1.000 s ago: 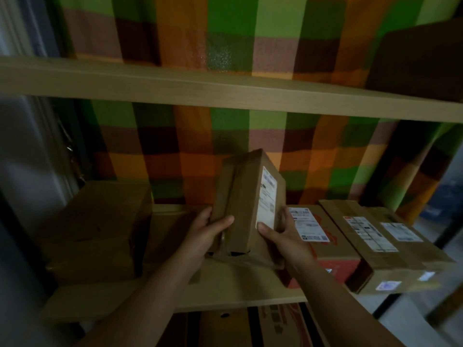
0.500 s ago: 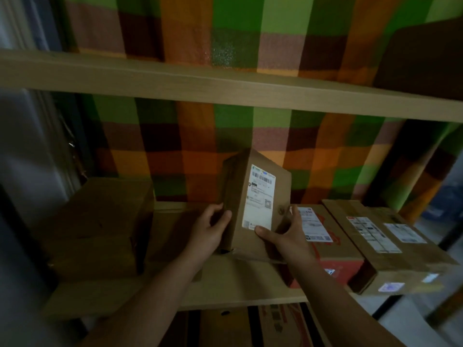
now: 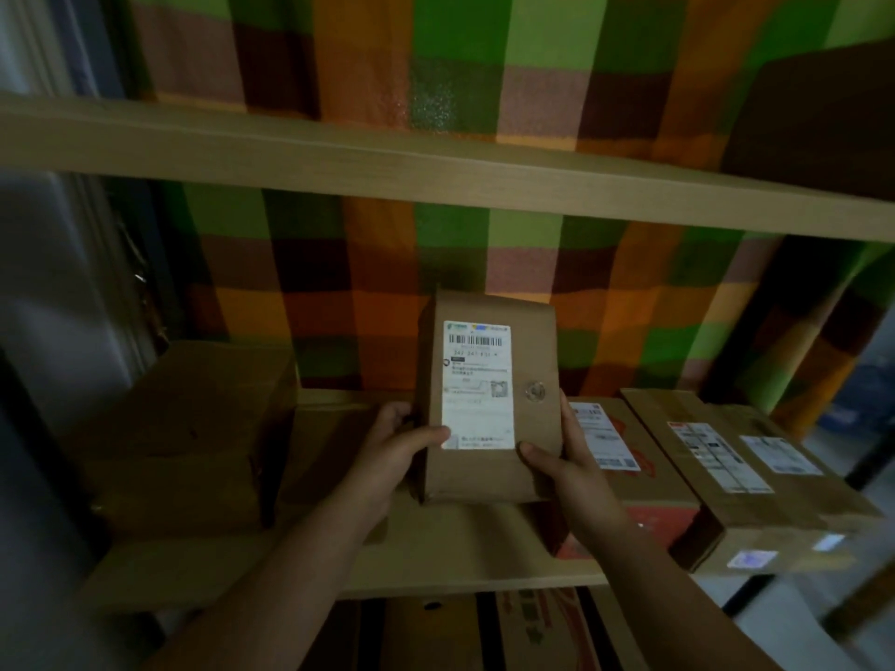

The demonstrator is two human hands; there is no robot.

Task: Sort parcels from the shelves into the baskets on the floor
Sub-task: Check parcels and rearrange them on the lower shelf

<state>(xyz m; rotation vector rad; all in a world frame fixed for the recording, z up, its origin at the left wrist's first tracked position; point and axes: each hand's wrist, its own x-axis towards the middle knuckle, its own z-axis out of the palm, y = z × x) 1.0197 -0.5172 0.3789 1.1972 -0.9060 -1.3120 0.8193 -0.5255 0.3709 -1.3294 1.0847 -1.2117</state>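
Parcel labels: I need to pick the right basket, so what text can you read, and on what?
Held parcel, white label: barcode and digits, too blurred to read.
Red-printed box, shipping label: too blurred.
Long box, two labels: too small.
No text can be quoted.

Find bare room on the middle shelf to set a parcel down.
Bare board runs along the shelf front, between the large plain box on the left and the red-printed box. The right end is crowded: red-printed box and long labelled box lie side by side.
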